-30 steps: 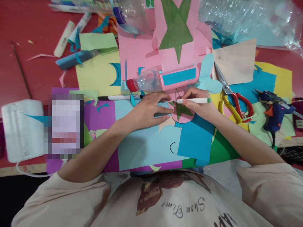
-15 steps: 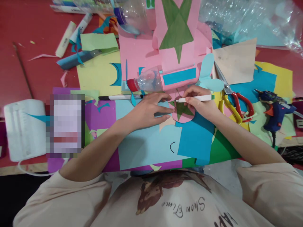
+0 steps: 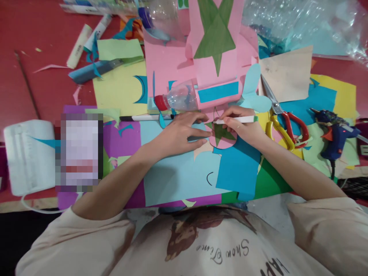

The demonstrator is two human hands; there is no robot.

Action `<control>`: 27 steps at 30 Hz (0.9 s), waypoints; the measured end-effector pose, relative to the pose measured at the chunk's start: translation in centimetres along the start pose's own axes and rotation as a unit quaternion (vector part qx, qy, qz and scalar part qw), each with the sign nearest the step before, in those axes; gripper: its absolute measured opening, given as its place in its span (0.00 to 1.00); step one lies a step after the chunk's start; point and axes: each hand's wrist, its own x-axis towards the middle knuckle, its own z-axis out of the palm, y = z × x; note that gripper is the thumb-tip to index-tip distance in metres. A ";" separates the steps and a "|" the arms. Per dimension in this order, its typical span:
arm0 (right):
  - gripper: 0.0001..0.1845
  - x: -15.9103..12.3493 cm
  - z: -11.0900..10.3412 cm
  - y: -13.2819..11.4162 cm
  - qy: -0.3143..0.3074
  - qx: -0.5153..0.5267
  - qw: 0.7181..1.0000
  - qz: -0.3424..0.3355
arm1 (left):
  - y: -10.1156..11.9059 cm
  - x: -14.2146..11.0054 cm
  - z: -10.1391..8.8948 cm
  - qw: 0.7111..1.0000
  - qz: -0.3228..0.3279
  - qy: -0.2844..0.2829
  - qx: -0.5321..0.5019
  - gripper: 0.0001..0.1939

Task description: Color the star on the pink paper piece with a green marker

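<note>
A white marker (image 3: 240,119) with a green end is pinched in my right hand (image 3: 238,124), its tip on a round pink paper piece (image 3: 227,144). That piece bears a green star (image 3: 222,132), with its top point only outlined. My left hand (image 3: 188,132) lies with fingers spread, fingertips touching the left edge of the pink piece. Just beyond is a clear plastic bottle (image 3: 181,96) with a red cap, lying on its side and wrapped in pink paper with a blue strip. Light blue wing-shaped paper (image 3: 254,90) sits beside it.
Red-and-yellow-handled scissors (image 3: 293,124) and a blue glue gun (image 3: 335,138) lie to the right. A phone (image 3: 80,149) and a white device (image 3: 30,157) are at left. Pink paper with a large green star (image 3: 215,38) stands behind. Paper scraps cover the red table (image 3: 34,34).
My right hand and the marker have shifted slightly left. My left hand has stayed in place on the pink piece.
</note>
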 end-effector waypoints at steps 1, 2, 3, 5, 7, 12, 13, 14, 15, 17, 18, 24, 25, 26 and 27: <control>0.04 0.0 0.0 -0.1 0.000 -0.003 1.000 0.001 | 0.0 0.0 0.0 1.000 -0.002 -0.003 0.001 0.16; 0.05 0.0 0.0 -0.2 0.001 -0.005 1.000 0.001 | 0.0 0.0 0.0 1.000 -0.004 -0.006 0.002 0.16; 0.05 0.0 0.0 -0.3 0.002 -0.006 1.000 0.002 | 0.0 0.0 0.0 1.000 -0.006 -0.008 0.003 0.16; 0.06 0.1 -0.1 -0.4 -0.003 -0.006 1.000 0.004 | 0.0 0.0 0.0 1.000 -0.006 -0.011 0.006 0.16; 0.06 0.1 -0.1 -0.5 -0.016 -0.005 1.000 0.010 | -0.1 -0.1 0.1 1.000 0.000 -0.004 0.007 0.16; 0.05 0.2 -0.1 -0.3 -0.014 0.035 0.999 0.035 | -0.2 -0.1 0.2 1.000 0.009 0.011 0.006 0.16; 0.05 0.2 -0.1 -0.2 -0.006 0.044 0.998 0.033 | -0.1 -0.1 0.2 1.000 0.007 0.009 0.005 0.16; 0.05 0.2 0.0 -0.2 0.000 0.047 0.999 0.028 | -0.1 -0.1 0.2 1.000 0.002 0.007 0.004 0.16; 0.05 0.2 0.0 -0.2 0.004 0.043 0.999 0.023 | -0.1 -0.1 0.2 1.000 -0.001 0.004 0.003 0.16; 0.04 0.1 0.0 -0.2 0.006 0.024 1.000 0.015 | -0.1 -0.1 0.1 1.000 -0.004 -0.001 0.001 0.16; 0.05 0.1 0.0 -0.2 0.005 0.013 1.000 0.013 | -0.1 -0.1 0.1 1.000 -0.003 -0.002 0.001 0.16; 0.06 0.2 0.0 -0.4 -0.019 0.003 1.000 0.021 | -0.2 -0.1 0.2 1.000 0.009 0.010 0.006 0.17; 0.06 0.2 -0.1 -0.4 -0.024 0.011 0.999 0.025 | -0.2 -0.1 0.2 1.000 0.008 0.010 0.007 0.16; 0.06 0.2 -0.1 -0.3 -0.021 0.021 0.999 0.030 | -0.1 -0.1 0.2 1.000 0.007 0.010 0.007 0.16; 0.06 0.2 -0.1 -0.2 -0.012 0.032 0.999 0.033 | -0.1 -0.1 0.2 1.000 0.005 0.009 0.007 0.16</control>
